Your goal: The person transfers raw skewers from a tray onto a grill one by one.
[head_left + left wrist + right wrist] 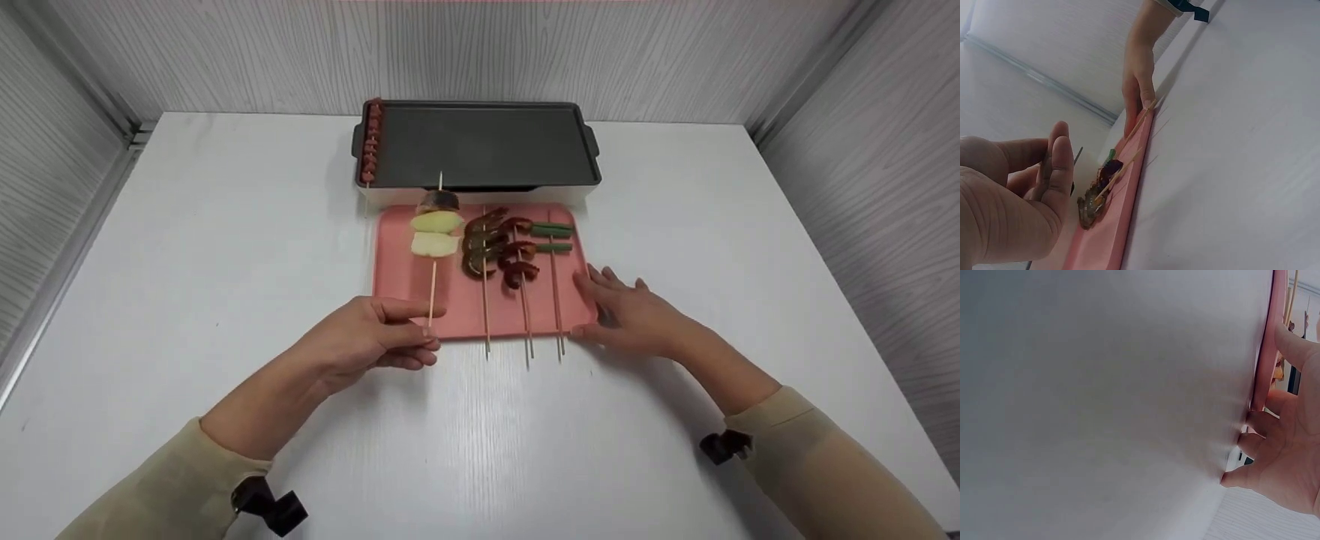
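My left hand (382, 337) pinches the bare lower end of a wooden skewer (433, 292) between thumb and fingers. Two pale yellow slices (436, 234) and a brown, dark-topped piece (438, 201) are threaded on it, over the left part of the pink tray (394, 289). At the tray's front right corner rests my right hand (637, 315), fingers spread along the side, thumb at the front edge. Lying on the tray are a shrimp skewer (484, 247), a skewer of small reddish octopus-like pieces (517, 251) and skewered green stalks (553, 230). Their sticks overhang the front edge.
Behind the tray stands a black griddle (480, 142) on a white base, with side handles. A skewer of red meat chunks (372, 142) lies along its left edge. The white table (247, 225) is bounded by pale wood-grain panels (480, 56).
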